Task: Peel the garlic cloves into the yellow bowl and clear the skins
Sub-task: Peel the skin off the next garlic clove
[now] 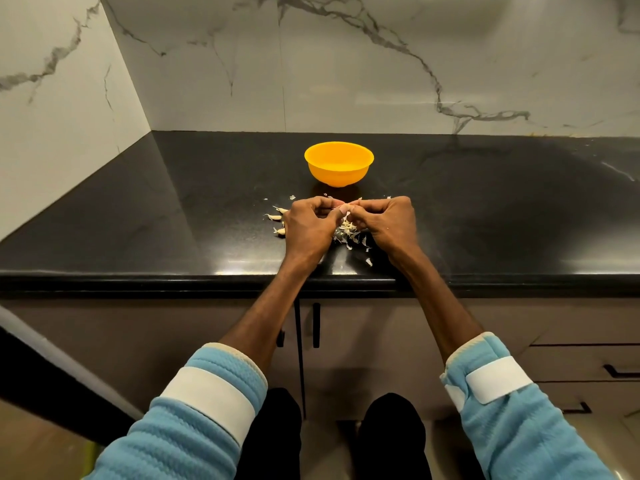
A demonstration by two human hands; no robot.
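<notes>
A yellow bowl (pixel 338 164) stands on the black counter (pixel 138 216), just beyond my hands. My left hand (pixel 309 225) and my right hand (pixel 388 221) meet over the counter and pinch one garlic clove (pixel 346 207) between their fingertips. Under and between the hands lies a heap of pale garlic skins (pixel 348 233). A few unpeeled cloves (pixel 277 218) lie to the left of my left hand. What the bowl holds is hidden from this angle.
Marble walls close the counter at the back and on the left. The counter's front edge (pixel 207 280) runs just under my wrists. Cabinet doors with black handles (pixel 316 325) and drawers sit below. Loose skins (pixel 369 261) lie near the edge.
</notes>
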